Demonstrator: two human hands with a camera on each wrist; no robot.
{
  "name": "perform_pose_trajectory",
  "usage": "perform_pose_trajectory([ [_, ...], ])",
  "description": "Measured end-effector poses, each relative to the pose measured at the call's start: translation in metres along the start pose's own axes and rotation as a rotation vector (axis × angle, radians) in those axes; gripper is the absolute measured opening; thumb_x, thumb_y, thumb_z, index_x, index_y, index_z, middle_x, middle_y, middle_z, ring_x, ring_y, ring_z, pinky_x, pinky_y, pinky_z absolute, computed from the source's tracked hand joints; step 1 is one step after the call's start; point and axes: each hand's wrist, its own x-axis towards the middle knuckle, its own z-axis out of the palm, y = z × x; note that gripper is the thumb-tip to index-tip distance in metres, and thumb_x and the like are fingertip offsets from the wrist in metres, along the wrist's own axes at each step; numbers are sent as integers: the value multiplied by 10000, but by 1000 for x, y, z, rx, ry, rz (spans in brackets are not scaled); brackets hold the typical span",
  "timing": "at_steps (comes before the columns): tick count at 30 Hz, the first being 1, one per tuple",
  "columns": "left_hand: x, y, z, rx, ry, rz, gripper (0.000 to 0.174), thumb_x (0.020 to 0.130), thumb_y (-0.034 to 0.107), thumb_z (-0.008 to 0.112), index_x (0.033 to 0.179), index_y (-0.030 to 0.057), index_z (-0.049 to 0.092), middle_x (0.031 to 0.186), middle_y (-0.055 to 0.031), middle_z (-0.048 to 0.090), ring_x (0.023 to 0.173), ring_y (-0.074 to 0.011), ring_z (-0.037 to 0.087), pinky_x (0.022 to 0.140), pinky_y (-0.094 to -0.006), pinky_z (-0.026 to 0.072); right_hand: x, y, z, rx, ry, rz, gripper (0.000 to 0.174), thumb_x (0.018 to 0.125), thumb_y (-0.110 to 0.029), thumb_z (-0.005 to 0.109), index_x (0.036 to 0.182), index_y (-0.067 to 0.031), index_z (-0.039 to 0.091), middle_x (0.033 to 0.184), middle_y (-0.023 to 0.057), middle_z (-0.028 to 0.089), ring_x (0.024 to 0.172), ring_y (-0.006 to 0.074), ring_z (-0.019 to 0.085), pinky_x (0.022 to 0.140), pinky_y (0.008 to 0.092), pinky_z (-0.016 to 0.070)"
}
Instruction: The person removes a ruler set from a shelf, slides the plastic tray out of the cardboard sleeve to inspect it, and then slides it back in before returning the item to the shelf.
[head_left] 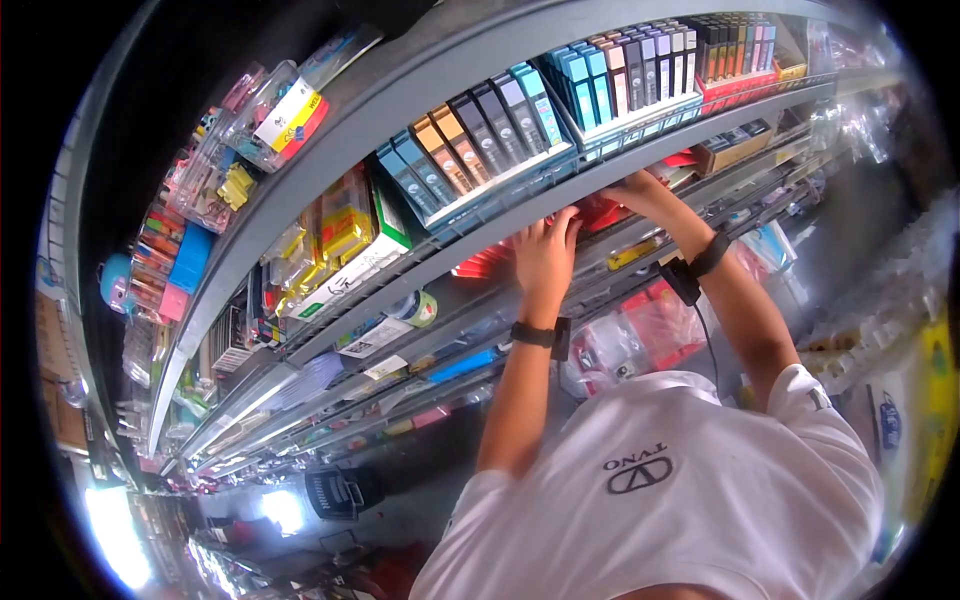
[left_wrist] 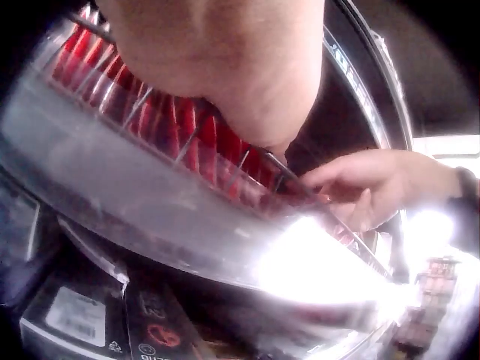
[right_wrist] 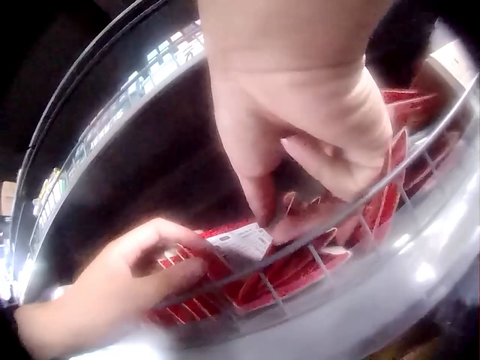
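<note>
A row of thin red packets (right_wrist: 199,296) stands on edge behind a wire shelf front, below the shelf of small boxes. My left hand (head_left: 545,258) is at the left part of this row; in the right wrist view its thumb and fingers grip several packets. Further right, my right hand (right_wrist: 307,127) reaches down among looser, tilted red packets (right_wrist: 386,202). Its bent fingers are partly hidden, and I cannot tell whether they hold one. Between the hands a packet with a white printed label (right_wrist: 244,244) leans near the right fingertips.
Above, wire trays hold teal, orange and dark slim boxes (head_left: 485,125). The wire rail (right_wrist: 315,259) crosses in front of the packets. A brown carton (head_left: 735,145) stands at the right. Lower shelves carry a blue item (head_left: 465,365) and hanging packs.
</note>
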Motion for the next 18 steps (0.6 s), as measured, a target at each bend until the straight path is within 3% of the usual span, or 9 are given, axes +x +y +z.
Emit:
perform_pose_trajectory([
  [2,1,1,0,0,9,-3,192,873,268,727,1054,215,693,1092,-86,600,1089,-350,557,966,-486,437,-2,-11,-2,113,4,131,569,798,-257,776,1252,21,576,1042,136,692,895,215,676,725,325,555],
  [4,-1,2,0,2,24,-10,185,869,271,730,1041,211,698,1094,-86,599,1087,-355,556,961,-485,438,10,-16,-8,-2,-116,289,586,796,-271,780,1266,6,567,1003,126,702,846,192,679,661,326,552],
  [6,0,2,0,6,42,-6,176,864,273,733,1023,205,703,1098,-86,597,1084,-361,554,955,-484,439,12,-15,-5,-104,-105,253,580,796,-291,778,1256,-4,570,948,121,709,798,188,686,619,332,551],
  [7,1,2,0,-1,38,-13,174,862,274,735,1019,204,706,1091,-86,600,1081,-362,554,954,-485,439,7,-12,3,-153,-32,139,567,796,-303,774,1239,-7,578,912,120,711,774,195,692,608,339,551],
  [9,0,2,0,-15,30,-31,170,857,275,738,1009,202,711,1077,-86,604,1076,-364,555,951,-486,438,-3,-16,9,-329,79,124,500,807,-377,753,1158,-43,630,843,160,717,741,312,714,637,402,563],
  [12,0,0,-3,-94,-21,-69,179,846,277,746,1005,201,718,1060,-86,616,1068,-363,557,950,-479,437,-1,-17,5,-827,301,-18,450,825,-420,733,1104,-72,669,899,210,712,800,394,693,668,471,555],
  [18,4,7,5,-27,-23,-87,219,831,272,762,1041,219,728,1080,-86,629,1076,-353,558,965,-488,422,-12,-13,-14,-789,328,-76,400,874,-418,679,1123,-105,671,919,209,704,846,404,680,709,504,548],
])
